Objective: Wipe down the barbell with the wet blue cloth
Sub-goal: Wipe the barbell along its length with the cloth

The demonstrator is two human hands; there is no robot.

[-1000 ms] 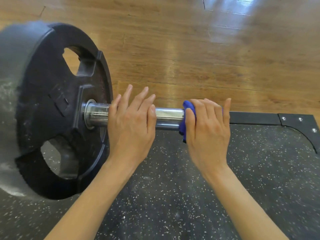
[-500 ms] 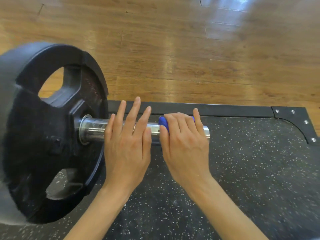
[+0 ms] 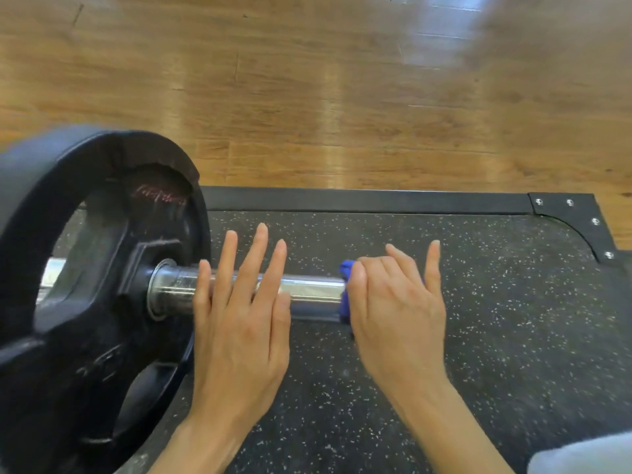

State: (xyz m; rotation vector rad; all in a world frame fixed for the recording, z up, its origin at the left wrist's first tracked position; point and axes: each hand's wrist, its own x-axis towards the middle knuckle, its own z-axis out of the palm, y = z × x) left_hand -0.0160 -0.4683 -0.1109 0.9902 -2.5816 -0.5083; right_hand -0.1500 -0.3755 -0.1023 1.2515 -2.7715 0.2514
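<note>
The barbell's chrome sleeve (image 3: 311, 289) sticks out to the right of a black weight plate (image 3: 85, 302) and lies over the speckled mat. My left hand (image 3: 239, 330) rests flat on the sleeve beside the plate, fingers straight and spread. My right hand (image 3: 396, 313) covers the sleeve's outer end, fingers bent over it and the little finger straight. It holds the blue cloth (image 3: 345, 302) against the metal. Only a bunched edge of the cloth shows at the thumb side. The sleeve's tip is hidden under that hand.
A black speckled rubber mat (image 3: 513, 336) lies under the bar, bordered by a black metal frame (image 3: 359, 200) with a bolted corner bracket (image 3: 578, 217). Beyond it is shiny wooden floor (image 3: 307, 97). A pale grey fabric edge (image 3: 581, 453) shows at the bottom right.
My right hand with the cloth slid left along the sleeve toward my left hand, then back out to the sleeve's end. My left hand stayed flat near the plate.
</note>
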